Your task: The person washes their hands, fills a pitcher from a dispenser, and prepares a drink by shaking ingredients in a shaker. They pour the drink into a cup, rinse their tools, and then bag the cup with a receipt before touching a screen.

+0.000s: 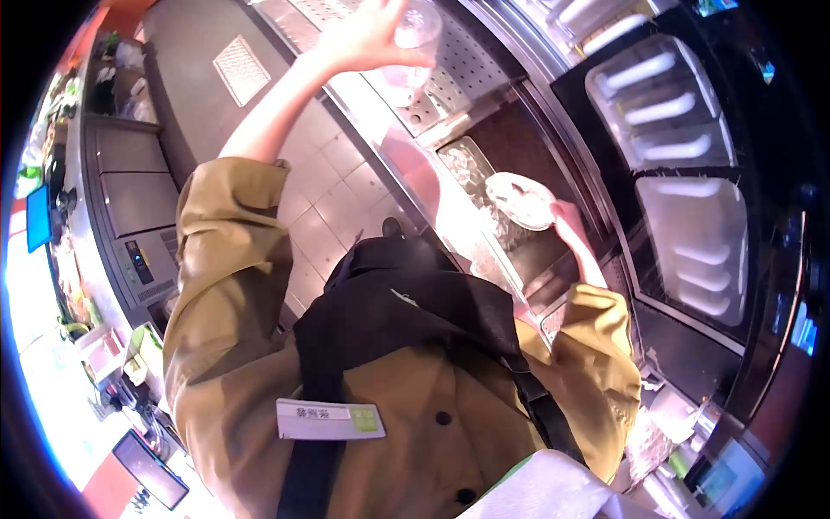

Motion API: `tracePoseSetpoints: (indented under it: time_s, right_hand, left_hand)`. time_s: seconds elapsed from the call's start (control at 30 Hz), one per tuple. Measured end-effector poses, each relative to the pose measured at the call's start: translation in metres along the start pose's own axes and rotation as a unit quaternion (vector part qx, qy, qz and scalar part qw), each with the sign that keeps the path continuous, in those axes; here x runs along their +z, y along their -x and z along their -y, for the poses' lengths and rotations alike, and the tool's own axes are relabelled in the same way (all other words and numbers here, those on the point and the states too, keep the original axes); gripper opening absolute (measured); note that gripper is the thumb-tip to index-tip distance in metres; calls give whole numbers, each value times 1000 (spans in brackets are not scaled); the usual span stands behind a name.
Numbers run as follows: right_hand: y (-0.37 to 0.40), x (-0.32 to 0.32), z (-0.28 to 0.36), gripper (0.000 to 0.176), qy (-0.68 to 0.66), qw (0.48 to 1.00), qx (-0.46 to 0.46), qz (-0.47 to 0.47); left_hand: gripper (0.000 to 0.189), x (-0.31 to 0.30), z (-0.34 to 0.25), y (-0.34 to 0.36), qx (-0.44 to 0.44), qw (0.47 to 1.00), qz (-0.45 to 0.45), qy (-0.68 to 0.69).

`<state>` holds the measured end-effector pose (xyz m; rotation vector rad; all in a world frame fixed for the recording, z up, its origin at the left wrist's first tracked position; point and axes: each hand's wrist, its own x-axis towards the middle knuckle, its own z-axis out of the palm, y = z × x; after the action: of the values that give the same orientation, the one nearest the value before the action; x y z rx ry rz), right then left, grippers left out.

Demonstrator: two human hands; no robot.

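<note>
My left hand (367, 39) reaches out at the top, thumb and fingers curved round a clear plastic cup (418, 26) above a perforated metal drain tray (480, 65). To the right, my right hand (566, 223) is closed on the end of a pale scoop (520, 201) with whitish, glinting pieces in it. This scoop is over an open metal bin (540, 138) set in the counter. Loose ice (467, 164) lies in the bin beside and under the scoop.
Clear-lidded compartments (666, 104) with white rounded shapes stand at the right. A steel counter edge (389, 164) runs between my body and the bin. Floor tiles (328, 199) show at the left, with a grey cabinet (130, 173) beyond.
</note>
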<state>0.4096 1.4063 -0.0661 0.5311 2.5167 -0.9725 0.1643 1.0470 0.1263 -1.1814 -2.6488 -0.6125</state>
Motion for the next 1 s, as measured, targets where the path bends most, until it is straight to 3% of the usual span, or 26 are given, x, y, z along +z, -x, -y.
tracePoseSetpoints:
  time_s: [0.17,0.27,0.4,0.47,0.5,0.6,0.77,0.8,0.9,0.93,1.0]
  right_hand:
    - [-34,-53,62,25,-24,964,-229,-133]
    - [-45,-92,147,23,-45,937,-307,-162]
    - [-58,-125,240,25,67,913,-331,-228]
    - [-40,-133,282,31,202,896,-301,-255]
    - [-34,-138,298,33,244,902,-283,-214]
    - [-51,-137,304,32,284,879,-296,-243]
    - [-64,-128,292,36,254,911,-252,-203]
    - [-77,-121,281,32,202,925,-252,-202]
    - [-88,-102,260,24,-43,953,-293,-64]
    - [-90,-101,257,28,-18,954,-291,-71]
    - [-89,-106,265,32,125,925,-309,-182]
  left_hand:
    - [108,-9,6,0,-15,998,52,44]
    - [108,0,18,-1,75,996,-5,57]
    - [107,2,17,0,68,992,-9,106]
    - [108,2,16,1,54,992,-11,112]
    - [108,2,16,2,53,993,-18,106]
    - [110,2,14,5,45,993,-29,102]
    - [111,-1,8,8,10,993,-19,114]
    - [111,0,9,8,13,994,-27,109]
    - [111,8,13,6,17,994,-44,100]
    - [112,10,15,6,15,994,-44,100]
    - [112,8,16,5,12,994,-42,105]
